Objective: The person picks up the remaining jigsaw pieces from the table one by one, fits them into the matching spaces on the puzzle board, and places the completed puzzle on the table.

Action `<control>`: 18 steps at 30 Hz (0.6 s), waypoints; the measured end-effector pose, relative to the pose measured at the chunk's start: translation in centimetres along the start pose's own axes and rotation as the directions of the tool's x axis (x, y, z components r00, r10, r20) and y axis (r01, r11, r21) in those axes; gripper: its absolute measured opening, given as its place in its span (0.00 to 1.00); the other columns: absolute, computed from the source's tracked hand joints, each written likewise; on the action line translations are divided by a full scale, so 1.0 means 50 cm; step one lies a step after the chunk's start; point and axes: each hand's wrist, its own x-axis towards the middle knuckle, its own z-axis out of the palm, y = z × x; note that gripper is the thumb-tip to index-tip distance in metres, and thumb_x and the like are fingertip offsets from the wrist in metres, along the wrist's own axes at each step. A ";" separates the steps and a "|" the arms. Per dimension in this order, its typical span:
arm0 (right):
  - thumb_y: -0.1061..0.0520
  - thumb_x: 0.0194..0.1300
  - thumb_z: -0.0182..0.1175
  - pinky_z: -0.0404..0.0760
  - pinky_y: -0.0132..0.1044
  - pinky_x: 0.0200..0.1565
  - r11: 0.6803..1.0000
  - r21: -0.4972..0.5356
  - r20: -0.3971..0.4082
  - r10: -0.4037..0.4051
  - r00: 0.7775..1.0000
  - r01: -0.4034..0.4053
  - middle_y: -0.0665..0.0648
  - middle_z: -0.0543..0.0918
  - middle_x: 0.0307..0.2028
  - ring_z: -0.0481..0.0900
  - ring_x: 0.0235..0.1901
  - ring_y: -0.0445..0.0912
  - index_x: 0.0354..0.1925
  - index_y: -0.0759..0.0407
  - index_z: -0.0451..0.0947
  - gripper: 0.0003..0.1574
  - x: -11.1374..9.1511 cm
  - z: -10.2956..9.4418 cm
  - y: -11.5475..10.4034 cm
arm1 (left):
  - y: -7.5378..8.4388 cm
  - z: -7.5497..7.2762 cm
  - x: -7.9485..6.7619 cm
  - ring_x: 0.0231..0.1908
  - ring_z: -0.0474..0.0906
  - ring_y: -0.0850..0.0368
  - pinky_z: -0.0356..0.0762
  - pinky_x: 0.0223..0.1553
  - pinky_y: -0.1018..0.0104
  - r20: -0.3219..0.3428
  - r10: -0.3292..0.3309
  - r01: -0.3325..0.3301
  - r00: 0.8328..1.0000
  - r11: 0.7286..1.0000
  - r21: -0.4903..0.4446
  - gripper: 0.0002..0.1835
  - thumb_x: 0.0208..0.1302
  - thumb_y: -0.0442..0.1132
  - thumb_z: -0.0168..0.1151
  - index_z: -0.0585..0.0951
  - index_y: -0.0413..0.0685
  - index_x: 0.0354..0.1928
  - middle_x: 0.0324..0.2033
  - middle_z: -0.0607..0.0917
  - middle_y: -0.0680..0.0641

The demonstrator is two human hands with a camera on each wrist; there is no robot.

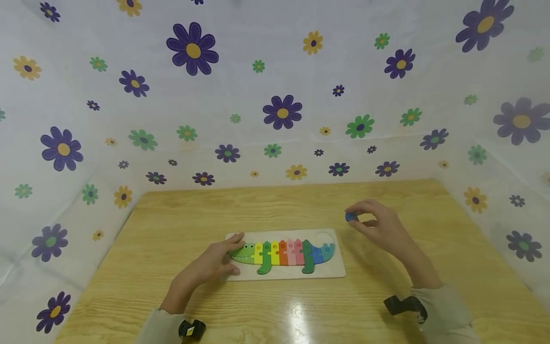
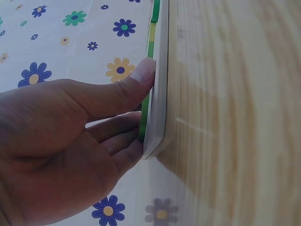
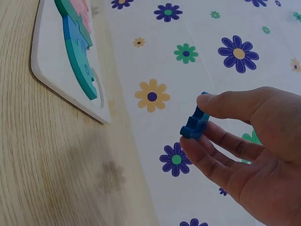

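A pale wooden puzzle board (image 1: 288, 276) lies on the table with a colourful crocodile (image 1: 282, 253) made of interlocking, numbered pieces. At the board's left end, my left hand (image 1: 212, 262) rests over the crocodile's head, its thumb and fingers spread along the edge. The left wrist view shows the thumb tip on the board's face. Beyond the board's right end, my right hand (image 1: 380, 227) is raised and pinches a small blue puzzle piece (image 3: 194, 125) between thumb and fingertips. That piece has a stepped, notched edge. A curved outline (image 1: 325, 234) marks the board's upper right corner, above the blue tail.
The light wood table (image 1: 180, 220) is enclosed by white cloth (image 1: 240, 86) printed with flowers at the back and sides. Each wrist wears a black strap mount, one at the left sleeve (image 1: 159, 329) and one at the right sleeve (image 1: 444, 310).
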 end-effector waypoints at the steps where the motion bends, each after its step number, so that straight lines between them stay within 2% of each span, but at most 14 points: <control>1: 0.66 0.66 0.69 0.89 0.41 0.43 1.000 0.001 0.002 -0.001 1.000 0.001 0.59 0.83 0.50 0.83 0.48 0.55 0.51 0.61 0.84 0.14 0.002 0.002 -0.001 | -0.001 0.000 0.000 0.76 0.54 0.36 0.55 0.74 0.42 0.001 -0.002 0.002 1.000 1.000 0.000 0.39 0.59 0.31 0.74 0.70 0.30 0.71 0.77 0.59 0.36; 18: 0.68 0.65 0.69 0.89 0.39 0.43 1.000 -0.006 0.060 0.015 0.998 -0.014 0.58 0.83 0.48 0.83 0.48 0.55 0.51 0.63 0.84 0.15 0.010 0.045 0.001 | -0.006 -0.001 0.002 0.76 0.53 0.36 0.55 0.74 0.42 0.014 -0.002 0.002 1.000 1.000 -0.013 0.39 0.59 0.31 0.74 0.69 0.30 0.71 0.77 0.59 0.35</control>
